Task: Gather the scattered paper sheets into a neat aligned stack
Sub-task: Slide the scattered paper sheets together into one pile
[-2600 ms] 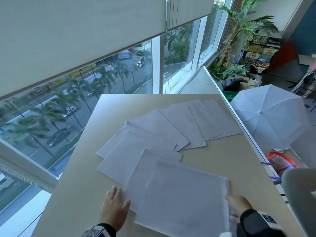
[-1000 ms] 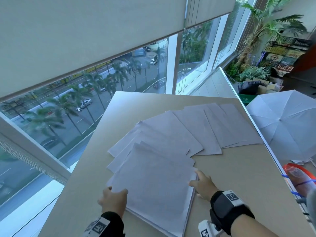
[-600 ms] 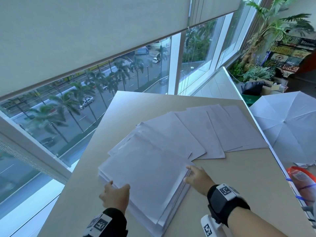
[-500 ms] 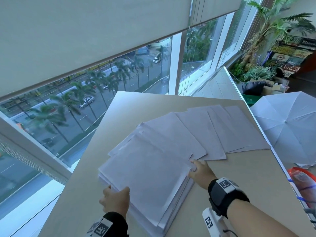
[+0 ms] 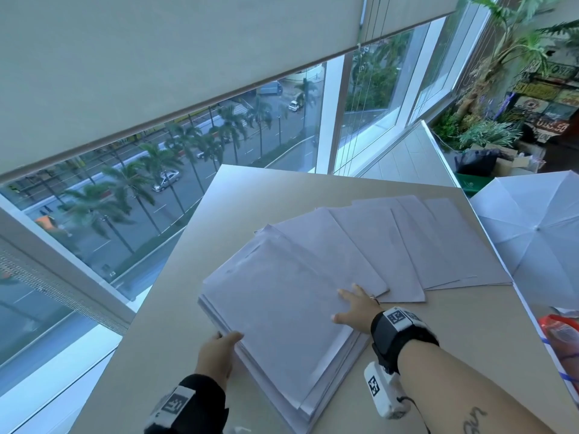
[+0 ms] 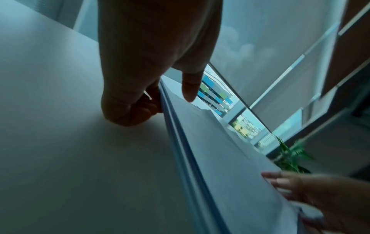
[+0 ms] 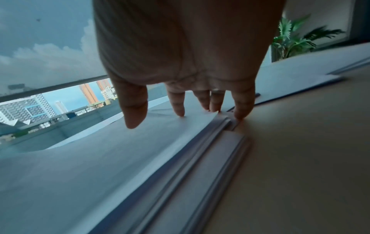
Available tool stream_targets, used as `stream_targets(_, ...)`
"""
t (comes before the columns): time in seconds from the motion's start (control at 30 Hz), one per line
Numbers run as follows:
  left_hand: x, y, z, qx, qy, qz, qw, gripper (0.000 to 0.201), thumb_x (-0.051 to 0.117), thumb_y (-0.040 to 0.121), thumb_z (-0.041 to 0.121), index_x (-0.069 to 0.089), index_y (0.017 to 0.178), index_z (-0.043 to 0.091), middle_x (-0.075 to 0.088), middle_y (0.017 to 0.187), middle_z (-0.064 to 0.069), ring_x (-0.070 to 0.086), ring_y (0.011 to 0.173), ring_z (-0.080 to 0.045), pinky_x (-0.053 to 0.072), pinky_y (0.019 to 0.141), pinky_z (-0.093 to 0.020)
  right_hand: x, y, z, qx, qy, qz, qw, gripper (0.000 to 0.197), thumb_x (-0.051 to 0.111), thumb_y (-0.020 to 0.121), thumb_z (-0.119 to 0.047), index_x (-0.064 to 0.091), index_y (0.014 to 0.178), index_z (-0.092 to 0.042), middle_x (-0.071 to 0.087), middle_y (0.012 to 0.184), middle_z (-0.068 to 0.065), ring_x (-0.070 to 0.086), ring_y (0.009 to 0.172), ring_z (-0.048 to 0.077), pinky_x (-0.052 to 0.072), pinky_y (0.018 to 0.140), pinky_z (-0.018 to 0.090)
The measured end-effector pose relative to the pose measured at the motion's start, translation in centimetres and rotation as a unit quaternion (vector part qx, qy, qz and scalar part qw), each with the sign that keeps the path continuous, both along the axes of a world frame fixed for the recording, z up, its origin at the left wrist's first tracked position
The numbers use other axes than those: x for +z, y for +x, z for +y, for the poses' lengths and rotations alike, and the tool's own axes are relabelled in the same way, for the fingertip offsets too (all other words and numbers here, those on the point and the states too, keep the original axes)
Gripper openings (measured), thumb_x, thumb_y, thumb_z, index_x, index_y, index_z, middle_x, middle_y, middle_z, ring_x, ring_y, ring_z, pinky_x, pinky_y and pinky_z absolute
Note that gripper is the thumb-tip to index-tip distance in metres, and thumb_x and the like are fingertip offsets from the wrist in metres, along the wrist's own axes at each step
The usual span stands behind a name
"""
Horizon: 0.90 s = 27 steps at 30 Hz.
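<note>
the gathered stack (image 5: 282, 321) lies on the table (image 5: 423, 355), edges stepped. left hand (image 5: 216, 352) fingers curl against its near-left edge; right hand (image 5: 355, 306) lies flat, fingers spread. the fanned sheets (image 5: 407, 242) may buckle or slide off the table's right edge if shoved.

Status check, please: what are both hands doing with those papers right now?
Left hand grips stack edge. Right hand flat on top. Fanned sheets remain beyond. Nothing blocking.

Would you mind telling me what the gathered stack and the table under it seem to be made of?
Stack: thin matte white paper; the layered sheet edges bend under the left hand.
Table: smooth, flat beige top with a dull sheen and no grain, probably laminate, though I cannot be sure.
</note>
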<state>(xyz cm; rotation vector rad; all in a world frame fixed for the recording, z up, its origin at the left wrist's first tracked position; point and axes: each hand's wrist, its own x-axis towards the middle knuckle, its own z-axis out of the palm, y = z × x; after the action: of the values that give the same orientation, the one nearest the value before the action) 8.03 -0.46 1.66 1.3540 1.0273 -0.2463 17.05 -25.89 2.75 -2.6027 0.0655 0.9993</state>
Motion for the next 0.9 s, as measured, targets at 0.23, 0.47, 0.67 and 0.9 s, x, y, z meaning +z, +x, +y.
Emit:
stream_targets(0.23,-2.4,1.6,-0.8,-0.057,0.083,-0.033,0.994,0.073,0.065,0.054,0.029,0.039,0.122,0.022,0.042,0.129,-0.023,0.049,0.110,-0.041,0.048,0.090,-0.052,-0.3,-2.0,0.5,0.016,0.038,0.010,0.999,0.075,0.055,0.081,-0.046,0.020,0.146,-0.034,-0.006,0.159,-0.004,0.000,0.145,0.031,0.018,0.118,0.045)
stream_targets(0.47,-0.6,2.6,0.0,0.005,0.093,-0.040,0.995,0.039,0.062,0.071,-0.002,0.045,0.106,-0.001,0.055,0.103,-0.022,0.053,0.085,-0.033,0.043,0.069,-0.038,0.3,-1.8,0.3,0.027,0.079,0.011,0.996,0.071,0.056,0.084,-0.038,0.025,0.147,-0.024,0.016,0.158,0.002,0.017,0.144,0.022,0.021,0.117,0.037)
stream_targets(0.67,-1.1,3.4,0.0,-0.007,0.005,-0.030,1.000,0.013,0.054,0.078,-0.011,0.053,0.076,0.001,0.055,0.074,-0.015,0.052,0.062,-0.027,0.043,0.056,-0.030,0.9,1.4,-3.6,-0.136,-0.015,-0.092,0.986,0.058,0.049,0.084,-0.025,0.035,0.140,-0.018,0.033,0.144,0.014,0.037,0.128,0.037,0.035,0.105,0.039)
stream_targets(0.9,-1.1,5.7,0.5,0.020,0.050,-0.063,0.997,0.032,0.057,0.057,0.010,0.060,0.087,-0.002,0.063,0.086,-0.019,0.059,0.078,-0.035,0.050,0.086,-0.051,0.6,3.7,-10.0,-0.203,-0.104,-0.115,0.967,0.066,0.050,0.084,-0.036,0.027,0.144,-0.020,0.026,0.149,0.014,0.030,0.132,0.038,0.033,0.108,0.042)
